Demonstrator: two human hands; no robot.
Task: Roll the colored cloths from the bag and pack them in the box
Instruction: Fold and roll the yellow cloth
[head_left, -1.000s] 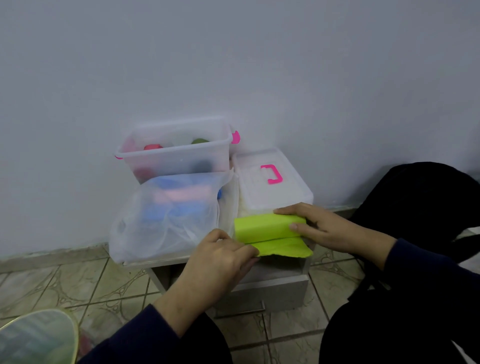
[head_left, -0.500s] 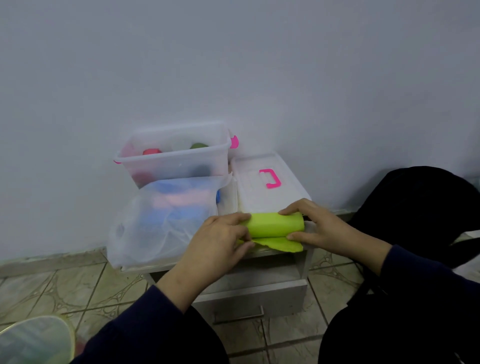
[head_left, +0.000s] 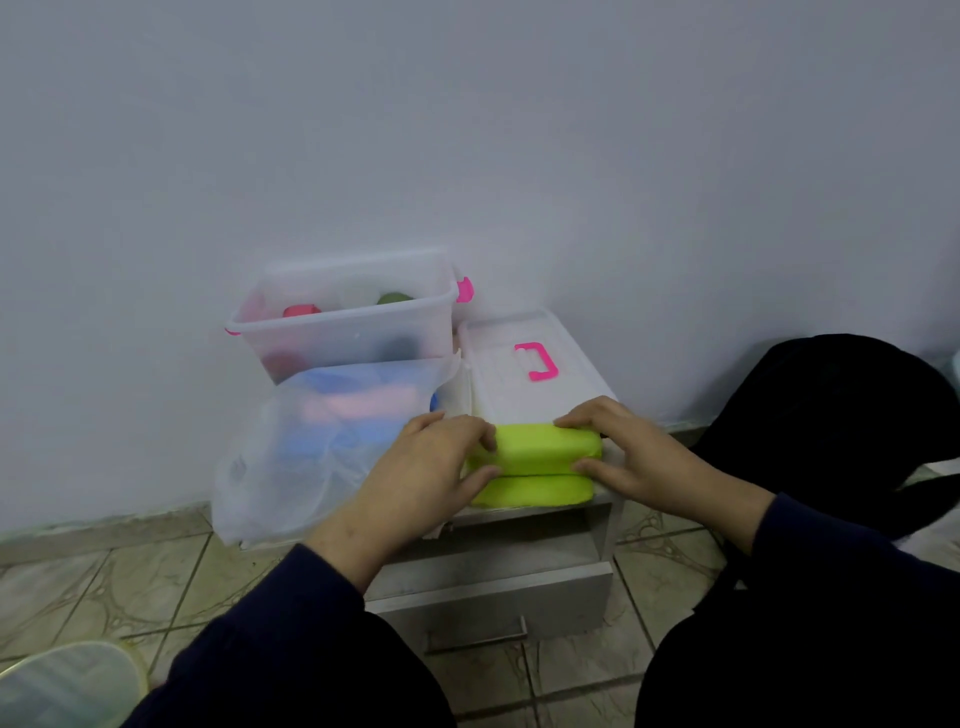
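Note:
A lime green cloth (head_left: 540, 452) lies partly rolled on the front of a small white cabinet (head_left: 498, 561). My left hand (head_left: 421, 467) grips the roll's left end, thumb under and fingers over it. My right hand (head_left: 618, 452) grips its right end the same way. A flat flap of the cloth shows below the roll. A translucent plastic bag (head_left: 311, 447) holding blue and pink cloths sits to the left. Behind it stands a clear box (head_left: 353, 332) with pink latches, with red and green rolls inside.
The box's white lid (head_left: 524, 379) with a pink handle lies flat behind the cloth. A black bag (head_left: 831, 431) rests against the wall at right. A yellowish-rimmed lid (head_left: 67, 686) lies on the tiled floor at bottom left. The cabinet drawer stands slightly open.
The green cloth has been rolled further, leaving a shorter flat flap. My left hand moved up from the flap onto the roll's left end. My right hand stayed at its right end.

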